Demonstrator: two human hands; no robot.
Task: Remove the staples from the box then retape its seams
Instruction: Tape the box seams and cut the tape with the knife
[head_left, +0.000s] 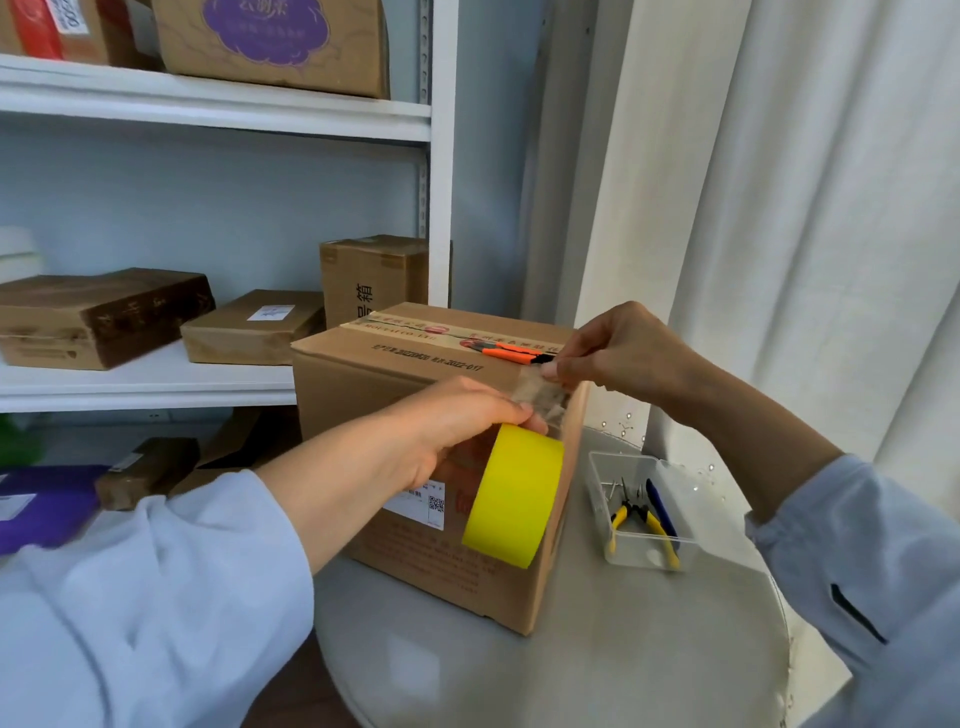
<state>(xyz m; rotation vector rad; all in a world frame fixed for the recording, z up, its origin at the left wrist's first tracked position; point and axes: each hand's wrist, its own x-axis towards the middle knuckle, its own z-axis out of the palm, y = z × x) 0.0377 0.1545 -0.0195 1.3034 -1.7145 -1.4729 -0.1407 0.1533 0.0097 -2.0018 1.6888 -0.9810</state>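
Tape time: the left hand (447, 431) grips the yellow tape roll (511, 496) against the front of the box (384, 379), which sits on the round worktop (597, 649), while the right hand (618, 353) pinches the clear free end of tape (545, 397) up at the top edge. Best move, I'd say: keep that strip taut, line it up with the seam, press down smooth. Orange cutter (514, 355) waits on the box top, just beside the right hand.

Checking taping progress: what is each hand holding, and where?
Left hand grips the yellow tape roll at its top; right hand pinches the tape's free end.
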